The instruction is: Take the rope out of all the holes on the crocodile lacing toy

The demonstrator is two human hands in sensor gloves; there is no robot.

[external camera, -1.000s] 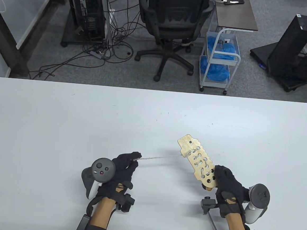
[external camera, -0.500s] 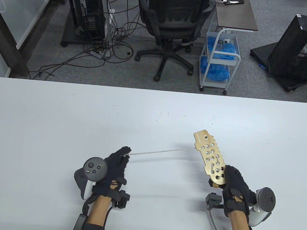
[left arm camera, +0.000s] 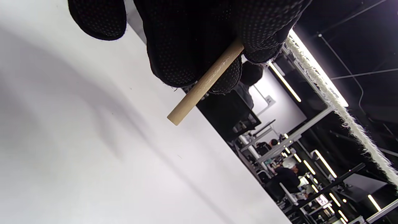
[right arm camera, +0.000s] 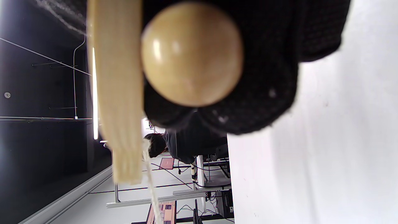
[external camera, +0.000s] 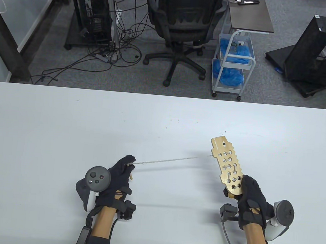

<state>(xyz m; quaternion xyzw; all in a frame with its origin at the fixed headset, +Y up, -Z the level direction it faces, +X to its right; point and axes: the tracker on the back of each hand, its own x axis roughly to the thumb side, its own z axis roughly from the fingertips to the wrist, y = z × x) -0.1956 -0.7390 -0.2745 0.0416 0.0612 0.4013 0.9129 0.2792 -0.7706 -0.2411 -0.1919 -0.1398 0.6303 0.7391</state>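
My right hand [external camera: 251, 193] grips the tail end of the wooden crocodile lacing board [external camera: 226, 163] and holds it tilted above the table. A pale rope [external camera: 171, 159] is laced through several of its holes and runs taut from the board's left edge to my left hand [external camera: 122, 169]. My left hand pinches the rope at its wooden needle [left arm camera: 205, 82], which sticks out below the fingers. In the right wrist view the board [right arm camera: 116, 93] shows edge-on beside a round wooden ball [right arm camera: 191, 53] under my fingers, with the rope [right arm camera: 150, 180] hanging off the edge.
The white table [external camera: 66, 131] spreads wide to the left and behind the hands. Beyond its far edge stand an office chair [external camera: 184, 30], a small cart with blue bags [external camera: 232, 62] and computer gear on the floor.
My left hand has drawn the rope left and toward me, so more rope is out of the board. My right hand has shifted right and turned the board more upright.
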